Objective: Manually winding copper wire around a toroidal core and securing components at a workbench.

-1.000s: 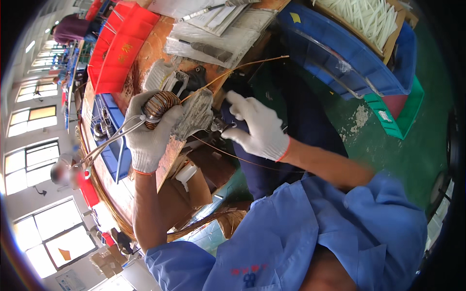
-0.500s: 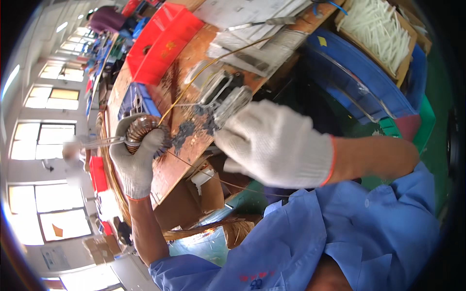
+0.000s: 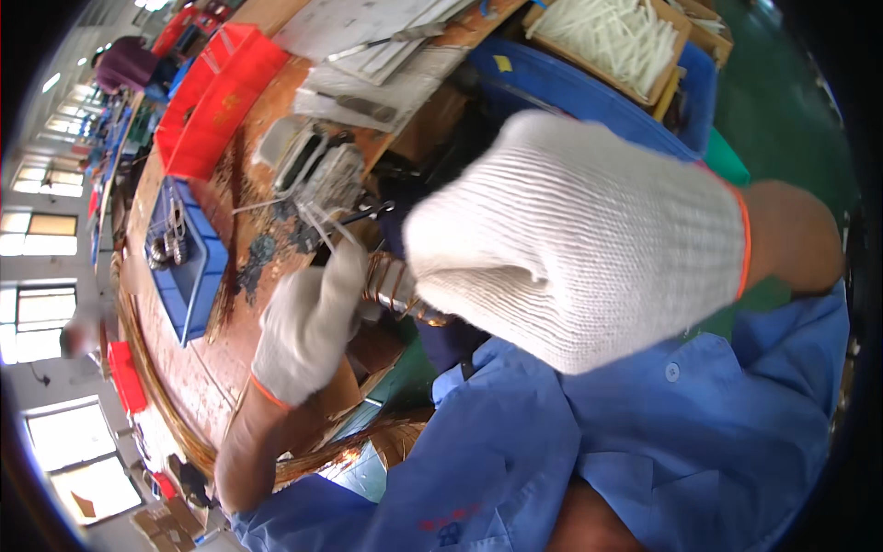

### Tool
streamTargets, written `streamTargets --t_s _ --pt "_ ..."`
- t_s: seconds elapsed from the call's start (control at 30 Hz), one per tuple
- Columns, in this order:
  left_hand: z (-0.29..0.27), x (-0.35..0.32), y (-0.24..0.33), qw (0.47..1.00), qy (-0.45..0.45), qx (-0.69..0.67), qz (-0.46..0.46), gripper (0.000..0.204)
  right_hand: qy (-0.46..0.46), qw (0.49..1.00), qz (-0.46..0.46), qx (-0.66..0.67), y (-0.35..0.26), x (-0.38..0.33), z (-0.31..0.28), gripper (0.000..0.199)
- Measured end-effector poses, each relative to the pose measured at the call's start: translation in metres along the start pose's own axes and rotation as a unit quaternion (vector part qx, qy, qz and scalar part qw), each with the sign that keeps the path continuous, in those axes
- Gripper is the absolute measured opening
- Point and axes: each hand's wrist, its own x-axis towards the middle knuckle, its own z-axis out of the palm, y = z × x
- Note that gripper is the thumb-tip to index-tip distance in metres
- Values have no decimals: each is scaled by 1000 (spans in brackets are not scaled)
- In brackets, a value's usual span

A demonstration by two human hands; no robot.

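Copper-wound coil (image 3: 394, 283): showing only partly.
Left hand (image 3: 308, 327): gloved, gripping the coil's left side.
Right hand (image 3: 570, 244): gloved, curling, hiding the coil's right side.
Blue tray (image 3: 213, 265): holding metallic pieces (image 3: 168, 249) left of the coil.
Red bin (image 3: 207, 138): standing above-left of the coil.

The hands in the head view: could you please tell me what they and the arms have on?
The left hand and right hand wear white knitted gloves, ribbed in texture, with orange trim at the wrists. The plain blue sleeves stop well short of the gloves.
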Motion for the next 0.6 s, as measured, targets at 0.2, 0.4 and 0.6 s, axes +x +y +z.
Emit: streamTargets --t_s 0.2,0.4,0.6 --pt "7 -2 31 901 234 268 247 104 -107 985 -94 98 19 45 -40 10" --pt "-18 32 52 994 -10 -16 107 47 65 960 -246 -120 45 61 -60 19" --pt "-72 82 -90 966 179 -162 97 42 321 859 -262 -301 52 106 37 10"
